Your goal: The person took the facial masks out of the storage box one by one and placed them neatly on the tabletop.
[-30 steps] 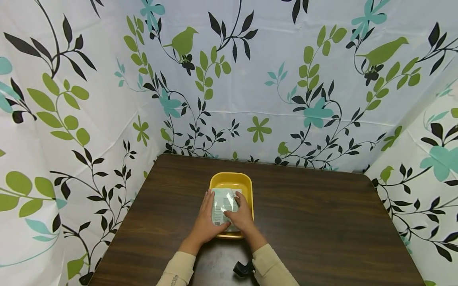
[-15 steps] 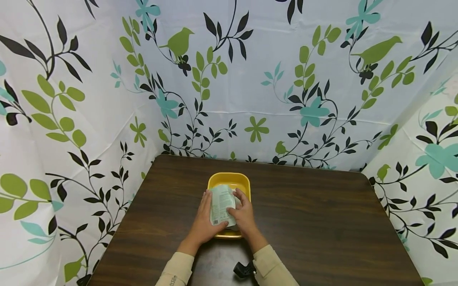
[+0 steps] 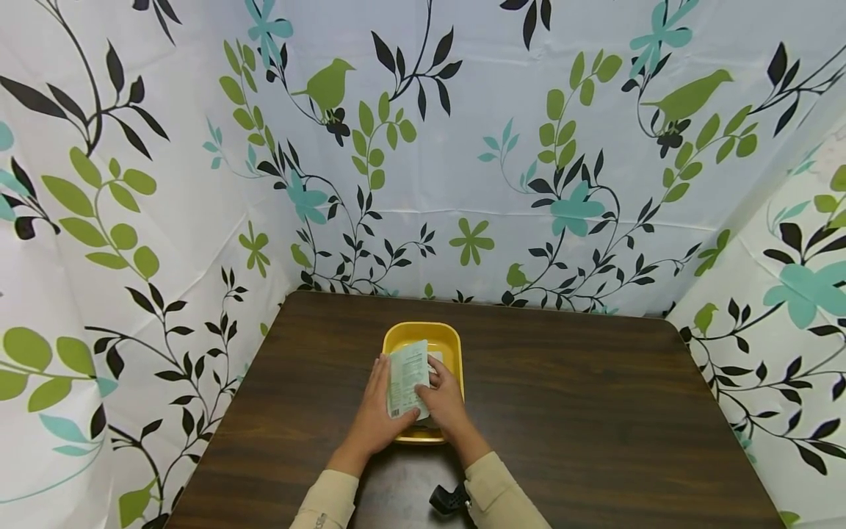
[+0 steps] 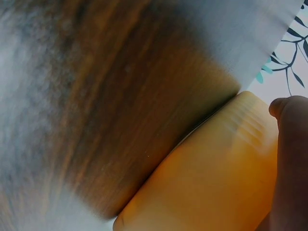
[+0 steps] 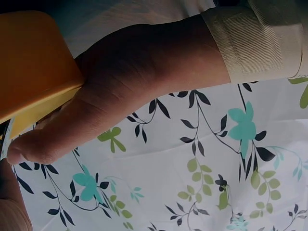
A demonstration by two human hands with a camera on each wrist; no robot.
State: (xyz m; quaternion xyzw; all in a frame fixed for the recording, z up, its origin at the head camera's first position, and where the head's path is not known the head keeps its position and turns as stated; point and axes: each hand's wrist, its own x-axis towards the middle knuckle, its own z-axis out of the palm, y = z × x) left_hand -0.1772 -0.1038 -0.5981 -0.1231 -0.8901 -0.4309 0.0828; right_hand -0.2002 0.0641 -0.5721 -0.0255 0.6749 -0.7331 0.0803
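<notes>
A pale green packet (image 3: 405, 382) with fine print and a barcode sits over the yellow tray (image 3: 423, 328), its right side raised. Along its left edge my left hand (image 3: 374, 415) holds it, long fingers extended and thumb at the lower edge. My right hand (image 3: 446, 400) pinches the right side, thumb on the printed face and fingers behind. In the left wrist view, one finger (image 4: 293, 144) shows beside the tray's outer wall (image 4: 202, 173). The right wrist view has my right hand (image 5: 106, 96) reaching past the tray (image 5: 38, 57); the packet is mostly hidden there.
Under the tray is a dark wood-grain table (image 3: 562, 397). A white curtain (image 3: 423, 184) printed with leaves, flowers and birds hangs behind and at both sides. Next to the right cuff is a small black device (image 3: 448, 499).
The packet, flatter over the tray a second ago, has had its right side lifted and tilted toward the left. My right fingers have moved behind it; my left hand has stayed nearly in place.
</notes>
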